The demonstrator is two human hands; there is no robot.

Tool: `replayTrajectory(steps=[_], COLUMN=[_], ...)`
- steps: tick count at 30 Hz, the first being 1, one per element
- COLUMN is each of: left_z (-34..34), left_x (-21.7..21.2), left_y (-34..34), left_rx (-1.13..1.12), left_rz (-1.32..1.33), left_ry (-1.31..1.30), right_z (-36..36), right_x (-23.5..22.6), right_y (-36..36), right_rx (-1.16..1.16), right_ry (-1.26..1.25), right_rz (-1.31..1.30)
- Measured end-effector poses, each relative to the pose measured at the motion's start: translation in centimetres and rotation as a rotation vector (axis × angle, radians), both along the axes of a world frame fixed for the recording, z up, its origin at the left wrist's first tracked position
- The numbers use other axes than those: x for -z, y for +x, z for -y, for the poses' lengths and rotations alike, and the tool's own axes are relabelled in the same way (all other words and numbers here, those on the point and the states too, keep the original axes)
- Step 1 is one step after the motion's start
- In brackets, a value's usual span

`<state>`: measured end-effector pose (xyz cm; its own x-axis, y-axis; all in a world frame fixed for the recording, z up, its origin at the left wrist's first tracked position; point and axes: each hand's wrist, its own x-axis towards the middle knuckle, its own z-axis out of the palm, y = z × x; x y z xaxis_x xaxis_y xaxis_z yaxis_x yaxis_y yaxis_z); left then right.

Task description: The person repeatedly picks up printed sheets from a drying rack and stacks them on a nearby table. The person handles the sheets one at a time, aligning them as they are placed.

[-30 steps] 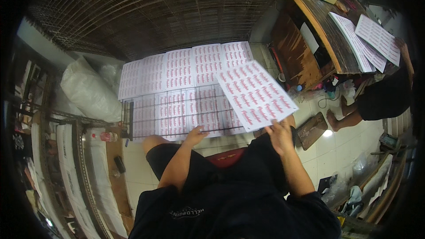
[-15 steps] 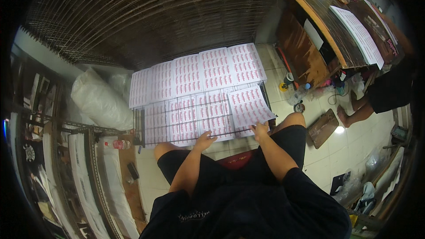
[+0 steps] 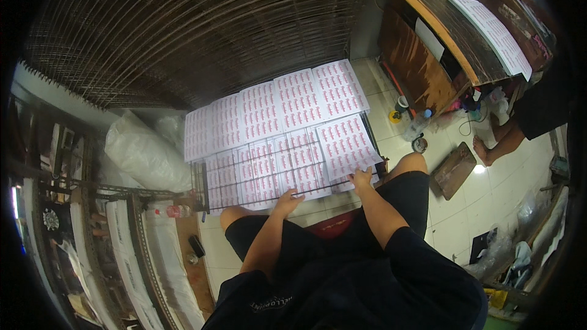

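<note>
My right hand (image 3: 362,178) grips the near edge of a white sheet (image 3: 347,143) printed in rows of pink-red script. This sheet lies over the near right part of a wire drying rack (image 3: 199,183). My left hand (image 3: 287,201) is just off the rack's near edge, fingers apart, holding nothing. Beyond it, an overlapping row of similar printed sheets (image 3: 260,110) covers the rack's far half. More printed sheets (image 3: 247,174) show below the wires nearer me.
Raised wire racks (image 3: 202,30) fill the back. A plastic-wrapped bundle (image 3: 143,150) sits left, beside shelving (image 3: 134,256). At right stand a wooden table (image 3: 422,12) with a printed stack (image 3: 489,33), a small wooden stool (image 3: 454,171), bottles (image 3: 417,125) and another person's leg (image 3: 501,140).
The held sheet has come down flatter onto the right end of the rack. My right hand still grips its near edge, and my left stays near the front edge. The whole view has shifted slightly.
</note>
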<state>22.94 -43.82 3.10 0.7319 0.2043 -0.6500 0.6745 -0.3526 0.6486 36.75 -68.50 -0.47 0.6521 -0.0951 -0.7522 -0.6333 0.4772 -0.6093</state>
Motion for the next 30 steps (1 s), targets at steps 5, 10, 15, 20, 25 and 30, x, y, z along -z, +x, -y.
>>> replayTrajectory(steps=[5,10,15,20,25,30], left_z=[-0.1,0.1,-0.1,0.0,-0.1,0.1], left_x=[-0.3,-0.6,-0.4,-0.7,-0.7,-0.9], left_y=[-0.3,-0.3,-0.5,-0.4,-0.4,-0.1], left_rx=[-0.027,-0.011,0.013,0.025,0.026,0.036], left_rz=[-0.026,-0.003,0.002,-0.01,-0.003,-0.003], left_ry=[-0.048,-0.035,-0.02,0.026,0.01,0.012], right_z=[-0.4,-0.1,-0.2,-0.4,-0.3,-0.3], right_x=[0.6,1.2,1.9,1.3,0.8,1.2], right_y=[0.0,0.0,0.4,0.4,0.3,0.2], right_rx=[-0.009,-0.047,-0.001,-0.001,-0.024,-0.027], right_ry=[0.005,-0.014,0.008,-0.018,-0.013,-0.03], right_rz=[0.028,0.093,-0.002,-0.055,-0.044,-0.072])
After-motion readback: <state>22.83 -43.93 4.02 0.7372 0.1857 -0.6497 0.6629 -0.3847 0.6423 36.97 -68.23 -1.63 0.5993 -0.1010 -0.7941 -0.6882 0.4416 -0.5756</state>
